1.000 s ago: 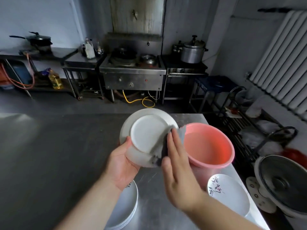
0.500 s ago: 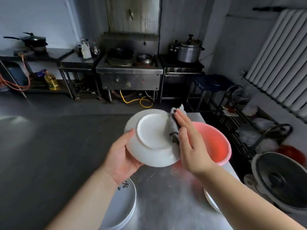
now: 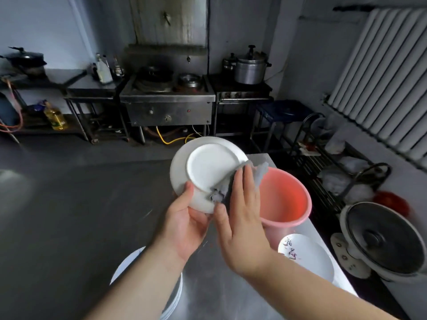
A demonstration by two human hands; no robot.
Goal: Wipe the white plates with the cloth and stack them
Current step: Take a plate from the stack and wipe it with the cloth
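Gripped at its lower rim by the left hand (image 3: pixel 184 224), thumb on the underside, the white plate (image 3: pixel 205 168) tilts bottom-up above the steel table (image 3: pixel 69 215). Flat right hand (image 3: pixel 242 218) presses the grey cloth (image 3: pixel 233 181) against its right edge. Beside them: pink basin (image 3: pixel 285 199), lettered plate (image 3: pixel 307 257) with unreadable script, and plate stack (image 3: pixel 172 294) below.

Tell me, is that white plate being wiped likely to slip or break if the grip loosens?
Probably yes. The white plate looks glazed and smooth, and the left hand grips only its lower rim, so it could slide. It looks like rigid ceramic held above a steel table, so a drop might chip it. The cloth looks floppy.
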